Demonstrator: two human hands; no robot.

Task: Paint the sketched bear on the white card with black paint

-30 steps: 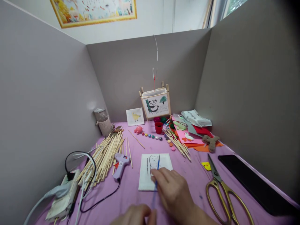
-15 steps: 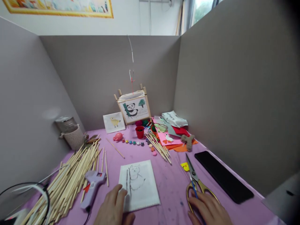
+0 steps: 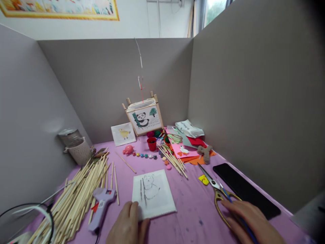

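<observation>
A small white canvas panel [image 3: 157, 206] with a dark outline sketch of a bear-like animal beside upright stems lies flat in front of me. My left hand [image 3: 128, 222] is closed at its lower left corner, fingertips on the edge and thumb by the bottom side. At the right, my right hand [image 3: 254, 220] has its fingers around a thin blue paintbrush [image 3: 228, 197], over the gold-handled scissors [image 3: 215, 184]. The scissors' blades point away from me, to the upper left. A yellow piece [image 3: 203, 180] rests beside the blades.
Left of the canvas lie a purple glue gun [image 3: 101, 206] and a heap of wooden sticks [image 3: 78, 196]. A black phone [image 3: 246, 189] is by the right partition. Toward the back are a red cup [image 3: 151, 144], beads [image 3: 146, 156], coloured sheets [image 3: 188, 150] and a framed panda picture [image 3: 144, 118].
The canvas has turned slightly and shifted right, with my left hand at its corner. My right hand has moved right; the paintbrush and the scissors' handles have shifted with it.
</observation>
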